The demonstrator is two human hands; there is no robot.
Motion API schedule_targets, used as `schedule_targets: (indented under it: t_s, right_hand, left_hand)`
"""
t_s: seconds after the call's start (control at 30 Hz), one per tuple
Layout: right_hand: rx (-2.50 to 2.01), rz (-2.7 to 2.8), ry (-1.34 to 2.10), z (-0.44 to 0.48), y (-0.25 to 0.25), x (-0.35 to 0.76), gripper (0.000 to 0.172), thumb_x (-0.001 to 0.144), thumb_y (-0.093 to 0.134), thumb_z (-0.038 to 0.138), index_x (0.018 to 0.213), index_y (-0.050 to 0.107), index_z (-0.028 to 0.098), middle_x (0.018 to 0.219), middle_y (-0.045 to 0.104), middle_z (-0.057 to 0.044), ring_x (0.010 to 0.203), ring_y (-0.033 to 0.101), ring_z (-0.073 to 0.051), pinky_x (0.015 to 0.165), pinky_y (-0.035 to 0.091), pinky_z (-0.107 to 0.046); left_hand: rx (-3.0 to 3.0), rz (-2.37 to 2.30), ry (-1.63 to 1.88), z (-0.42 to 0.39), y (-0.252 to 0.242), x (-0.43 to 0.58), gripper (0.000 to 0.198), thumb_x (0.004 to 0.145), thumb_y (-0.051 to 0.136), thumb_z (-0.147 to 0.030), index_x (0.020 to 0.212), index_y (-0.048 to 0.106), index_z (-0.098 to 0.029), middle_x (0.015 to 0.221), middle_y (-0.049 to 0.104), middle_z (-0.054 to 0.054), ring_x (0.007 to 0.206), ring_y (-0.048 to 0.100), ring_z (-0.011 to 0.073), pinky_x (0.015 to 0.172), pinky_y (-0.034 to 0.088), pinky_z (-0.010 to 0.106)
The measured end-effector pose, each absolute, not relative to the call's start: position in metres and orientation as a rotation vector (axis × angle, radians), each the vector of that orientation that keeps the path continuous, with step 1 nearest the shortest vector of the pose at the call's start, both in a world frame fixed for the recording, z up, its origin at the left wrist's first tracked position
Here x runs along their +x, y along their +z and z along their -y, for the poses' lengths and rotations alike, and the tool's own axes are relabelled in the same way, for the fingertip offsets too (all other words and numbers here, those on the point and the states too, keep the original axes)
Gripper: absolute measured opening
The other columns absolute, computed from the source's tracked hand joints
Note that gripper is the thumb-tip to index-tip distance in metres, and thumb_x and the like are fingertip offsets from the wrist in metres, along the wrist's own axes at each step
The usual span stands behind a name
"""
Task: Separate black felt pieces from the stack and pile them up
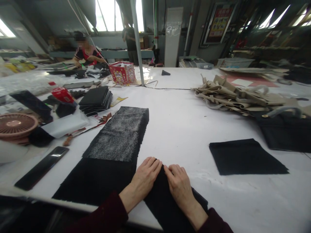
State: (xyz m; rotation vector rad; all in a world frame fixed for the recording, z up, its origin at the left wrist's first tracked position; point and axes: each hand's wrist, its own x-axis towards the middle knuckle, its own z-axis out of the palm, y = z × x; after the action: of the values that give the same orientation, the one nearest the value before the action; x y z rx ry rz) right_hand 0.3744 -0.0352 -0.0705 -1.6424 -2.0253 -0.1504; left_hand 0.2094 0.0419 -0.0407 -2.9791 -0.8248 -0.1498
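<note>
Two hands on one black piece (167, 210) here, and it sits on the white worktop (175, 123) just right of the tall black stack (116, 137) with the fuzzy grey top, so I'm using that stack as the landmark. Left hand (145, 174) has its fingers pressed together over the piece's far tip, pinching it. Right hand (178, 184) pinches the same tip from the other side, thumb against the cloth, other fingers curled. My read: holding it from both sides keeps the edges lined up and stops the material sliding. Having the stack right beside the left forearm probably makes for a short reach, while the flat black panel (246, 157), well off to the stack's right, has space around it. The phone (42, 168) left of the stack is likely parked out of the way.

Now the bad bits. The left thumb is hidden, so that grip may be looser than it looks. Palms and the piece's underside don't show, and its near end runs out of frame. Also, the beige pile (225, 95), beyond the stack and to its right, is too jumbled to count.
</note>
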Motion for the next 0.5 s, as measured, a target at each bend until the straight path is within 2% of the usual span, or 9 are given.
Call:
schedule_targets:
  t_s: [0.13,0.5]
  right_hand:
    - [-1.595,1.983,-0.048,0.044,-0.071,0.384,0.029,0.099,0.038,0.010,0.117,0.060,0.012,0.090,0.054,-0.008,0.083,0.048,-0.021,0.075,0.039,-0.034]
    - [-1.594,1.990,-0.023,0.063,-0.076,0.397,0.033,0.098,0.035,0.008,0.123,0.057,0.013,0.094,0.054,-0.009,0.085,0.048,-0.021,0.077,0.042,-0.036]
  left_hand:
    - [-2.973,0.821,-0.119,-0.041,-0.042,0.207,0.051,0.092,0.044,-0.010,0.143,0.040,-0.012,0.130,0.056,0.009,0.119,0.048,0.0247,0.112,0.027,0.039]
    - [-2.981,0.763,-0.029,-0.040,-0.039,0.208,0.059,0.088,0.048,-0.009,0.146,0.037,-0.019,0.129,0.053,0.008,0.119,0.046,0.0250,0.113,0.028,0.040]
